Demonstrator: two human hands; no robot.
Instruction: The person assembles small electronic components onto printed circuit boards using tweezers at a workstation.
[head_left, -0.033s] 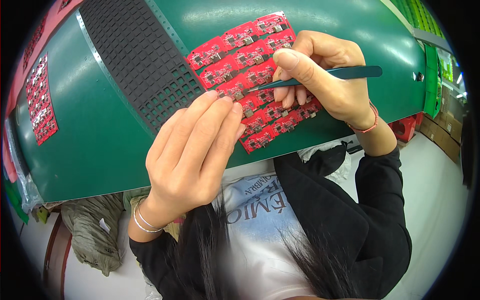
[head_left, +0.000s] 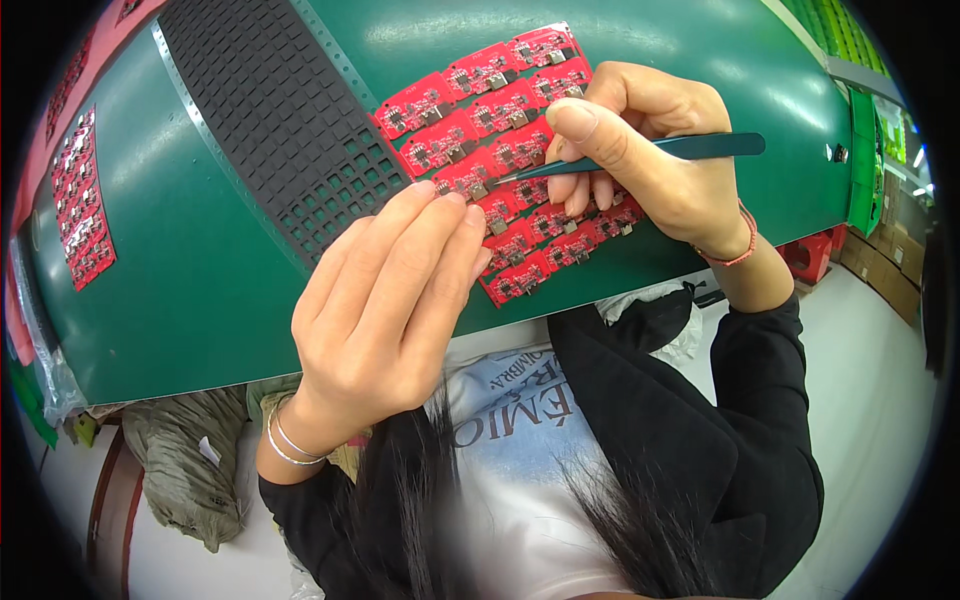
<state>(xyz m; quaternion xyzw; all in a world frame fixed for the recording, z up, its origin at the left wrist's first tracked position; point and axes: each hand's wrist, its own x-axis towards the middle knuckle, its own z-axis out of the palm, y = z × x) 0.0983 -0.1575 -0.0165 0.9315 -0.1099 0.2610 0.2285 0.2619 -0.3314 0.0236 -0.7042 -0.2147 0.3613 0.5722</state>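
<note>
My right hand (head_left: 668,165) grips a pair of dark teal tweezers (head_left: 705,146) between thumb and fingers. The pointed tips reach left to a small metal connector in the middle of a red circuit board panel (head_left: 432,146). That panel lies on the green table and carries rows of small boards with black chips and silver connectors. From the lower left, my left hand (head_left: 385,305) rests on the panel's left side, its fingers pressed together. Those fingertips touch the boards beside the tweezer tips and cover part of them. Whatever lies under the fingers is hidden.
A black foam sheet of small squares (head_left: 270,95) lies left of the panel, with several squares gone at its near end. Another red circuit board panel (head_left: 82,200) lies at far left on the green table (head_left: 190,330). Cardboard boxes (head_left: 880,275) stand at right.
</note>
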